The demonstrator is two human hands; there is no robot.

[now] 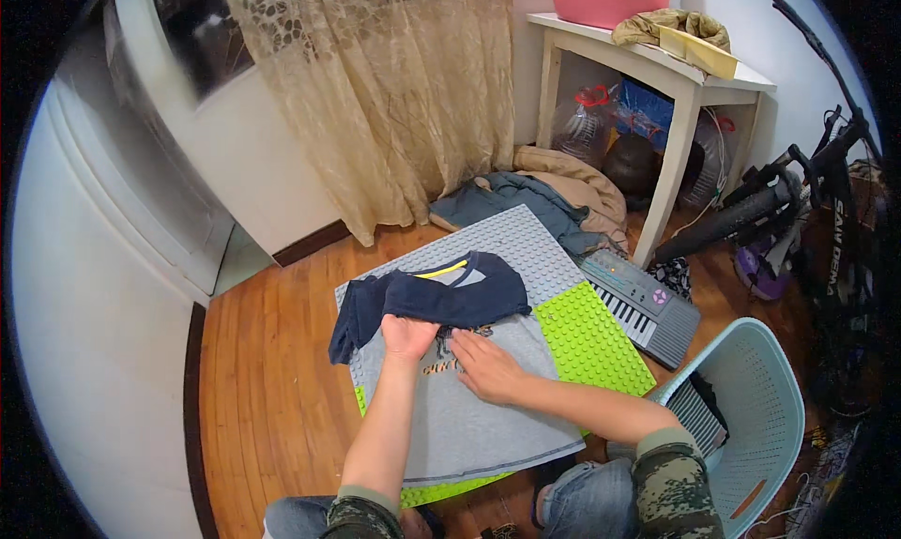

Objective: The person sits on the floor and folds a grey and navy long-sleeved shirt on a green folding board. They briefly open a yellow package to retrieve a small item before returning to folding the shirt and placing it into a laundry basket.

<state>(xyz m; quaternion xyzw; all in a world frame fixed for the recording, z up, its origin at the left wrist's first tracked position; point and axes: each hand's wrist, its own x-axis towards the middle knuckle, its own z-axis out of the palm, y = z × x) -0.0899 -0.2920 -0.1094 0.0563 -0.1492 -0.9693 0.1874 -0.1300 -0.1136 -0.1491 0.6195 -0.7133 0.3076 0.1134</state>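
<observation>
From where I stand, everything centres on the studded board (pixel 601 337), grey toward its far end and lime green nearer the person. The shirt (pixel 497 426) lies on it, its grey body spread toward the board's near edge, its navy upper part (pixel 469 302) bunched across the board's middle, with what looks like a sleeve (pixel 353 328) reaching the board's left edge. The left hand (pixel 409 337) is over the board's middle, palm up, fingers tucked out of sight beneath the navy edge; I can't tell whether they pinch the cloth or merely sit under it. The right hand (pixel 486 368), just beside it over the board, is flattened, fingers together, laid on the printed front and gripping nothing. To me this looks like the stage of arranging and smoothing the shirt, its navy cloth not yet lying flat. The next move seems to call for a sure hold on that navy edge, with the right palm pressing the grey front against the board. Off the board's right side sit a keyboard (pixel 648 304) and, nearer the person, a pale blue basket (pixel 765 398) with striped cloth (pixel 697 412) inside
</observation>
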